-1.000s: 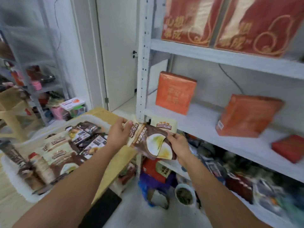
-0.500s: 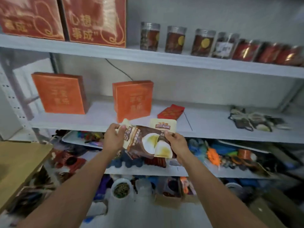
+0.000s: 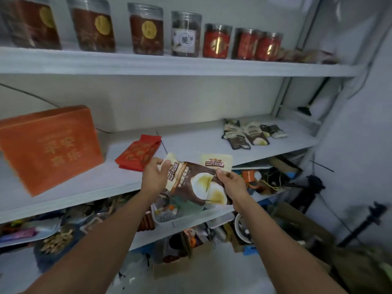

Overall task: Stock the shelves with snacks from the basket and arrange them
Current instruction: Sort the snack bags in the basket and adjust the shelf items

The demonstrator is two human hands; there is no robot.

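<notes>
Both my hands hold brown-and-cream snack packets (image 3: 197,183) in front of the white middle shelf (image 3: 191,145). My left hand (image 3: 153,177) pinches the left end of one packet. My right hand (image 3: 230,181) grips the right side, with a second packet's cream top (image 3: 216,163) showing behind. Several matching snack packets (image 3: 250,134) lie flat at the right end of that shelf. The basket is out of view.
An orange box (image 3: 51,147) and a red packet (image 3: 137,154) stand on the middle shelf's left. Jars (image 3: 146,28) line the top shelf. The lower shelves hold clutter. A black tripod (image 3: 360,225) stands at the right by the wall.
My view has swung right along the shelves, away from the basket. The packets stay held in both hands, now opposite the shelf's right half where other packets lie.
</notes>
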